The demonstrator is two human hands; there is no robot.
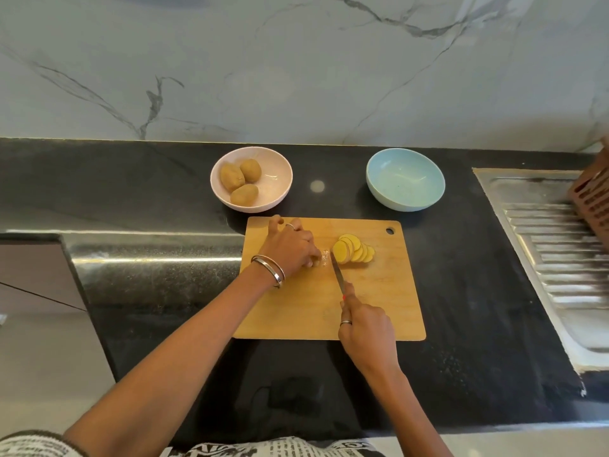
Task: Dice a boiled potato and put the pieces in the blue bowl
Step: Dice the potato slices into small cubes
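Black desk [461,291] with a wooden cutting board [379,308] near the middle. Far right, a blue bowl [405,179]; far left, a pink bowl [263,199] of three whole potatoes [232,176]. Left hand [290,247] curled over the board, its contents hidden. Right hand [365,328] gripping a knife [336,272], blade just beside fanned potato slices [354,250].

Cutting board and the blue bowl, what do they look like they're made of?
The cutting board looks like wood or bamboo, matte: even tan colour with faint grain, plus a hanging hole in one corner. The blue bowl looks like matte plastic or glazed ceramic: uniform pale blue with only a soft sheen inside. The view can't settle which.
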